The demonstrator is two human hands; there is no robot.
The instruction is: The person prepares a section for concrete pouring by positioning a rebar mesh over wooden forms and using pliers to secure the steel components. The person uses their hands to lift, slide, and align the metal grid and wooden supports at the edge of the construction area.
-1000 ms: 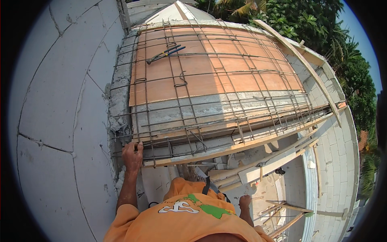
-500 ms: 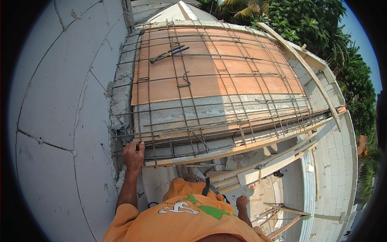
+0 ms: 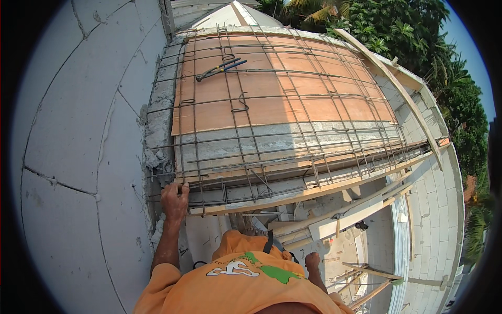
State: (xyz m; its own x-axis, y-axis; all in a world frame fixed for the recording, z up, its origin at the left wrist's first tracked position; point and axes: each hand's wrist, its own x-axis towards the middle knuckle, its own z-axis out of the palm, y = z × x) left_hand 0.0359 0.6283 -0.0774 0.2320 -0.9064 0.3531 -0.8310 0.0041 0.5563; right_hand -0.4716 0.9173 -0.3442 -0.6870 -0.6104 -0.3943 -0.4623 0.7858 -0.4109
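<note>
At the near left corner of the steel rebar mesh (image 3: 239,133), my left hand (image 3: 174,201) is closed round the rebar, right beside the pale block wall. Its fingertips are partly hidden. My right hand (image 3: 312,260) hangs low at my right side, curled into a fist away from the mesh; whether anything is inside it is hidden. Pincers (image 3: 219,69) with blue and yellow handles lie on top of the mesh towards the far left. Beneath the bars is an orange-brown plywood sheet (image 3: 235,112), and a wooden formwork board (image 3: 308,193) runs along the near edge.
A tall block wall (image 3: 63,131) rises close on my left. Below the formwork the level drops to a lower floor with planks (image 3: 345,217) and a wooden trestle (image 3: 374,275). One long timber (image 3: 402,94) leans across the far right corner, with trees beyond.
The view has shifted very slightly. Both hands stay in the same places, and the pincers lie as before.
</note>
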